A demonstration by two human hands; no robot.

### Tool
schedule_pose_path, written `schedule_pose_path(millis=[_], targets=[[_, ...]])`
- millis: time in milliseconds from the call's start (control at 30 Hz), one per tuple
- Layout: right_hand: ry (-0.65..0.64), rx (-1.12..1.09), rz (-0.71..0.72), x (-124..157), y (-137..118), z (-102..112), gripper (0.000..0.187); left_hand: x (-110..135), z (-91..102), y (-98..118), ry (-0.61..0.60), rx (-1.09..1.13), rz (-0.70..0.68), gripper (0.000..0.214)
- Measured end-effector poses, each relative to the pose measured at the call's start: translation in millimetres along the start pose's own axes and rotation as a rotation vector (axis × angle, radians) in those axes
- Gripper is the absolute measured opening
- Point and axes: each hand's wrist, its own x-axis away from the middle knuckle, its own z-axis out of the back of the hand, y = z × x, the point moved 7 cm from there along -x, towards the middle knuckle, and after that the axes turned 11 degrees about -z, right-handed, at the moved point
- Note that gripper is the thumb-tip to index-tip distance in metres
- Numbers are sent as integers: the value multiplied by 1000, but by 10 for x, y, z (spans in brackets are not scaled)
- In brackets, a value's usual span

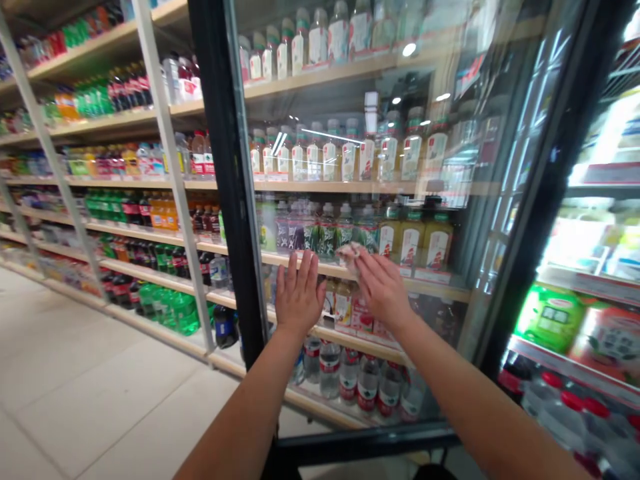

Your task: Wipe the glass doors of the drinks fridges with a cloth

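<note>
A glass door [320, 97] in a black frame stands swung open in front of me, with shelves of drinks showing through the pane. My left hand [299, 293] lies flat on the glass, fingers stretched upward and holding nothing. To its right, my right hand [383, 283] grips a crumpled pale cloth [351, 255] at its fingertips, against the pane. Part of the cloth is hidden under the fingers. The two hands are a short way apart at about the same height.
Long shelves of bottled drinks [165, 213] run along the left above a tiled floor [100, 387]. At the right, a lit cooler holds a green drink pack [550, 317] and red-capped bottles [570, 413]. The door's black bottom rail [365, 445] crosses low in front of me.
</note>
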Motion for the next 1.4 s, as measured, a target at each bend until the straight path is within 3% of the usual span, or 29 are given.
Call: schedule_pose_path(millis=[67,133,267,333,467,533,600,700,800,900,1000,1067,1167,1300,1400], targets=[[120,13,-133,-28,192,127,55,8,-18,-9,-12,28,9,73],[145,45,-157,92,231,149,57,15,-28,-20,-16,57,22,72],[-126,40,164,569,-103,-80,50,18,-49,-31,-40,35,18,71],[-148,14,203,632,-105,-80,47,17,-68,-37,-48,8,7,70],[100,-4,-107,338,410,175,58,17,-124,-67,-45,8,15,73],[166,-16,-200,325,583,238,62,13,-142,-73,-34,10,13,75],[112,-30,-178,483,557,177,60,9,-151,-73,-24,-2,3,76],[-57,-52,-52,899,307,-20,49,4,-163,-78,-9,-27,-18,78],[-107,-98,30,1104,181,-122,39,-14,-191,-101,9,-41,-38,79],[-23,-146,5,893,360,-81,37,-13,-225,-129,19,-65,-49,78],[152,-194,-137,610,670,90,41,75,-247,-135,19,-88,-62,76],[207,-212,-214,576,777,176,47,153,-243,-127,14,-99,-82,76],[132,-206,-239,709,749,195,45,182,-212,-129,2,-89,-98,77],[0,-169,-70,774,625,122,36,61,-241,-130,-22,-33,-72,79],[138,-138,-161,576,691,113,43,10,-252,-125,-32,-31,-62,78]])
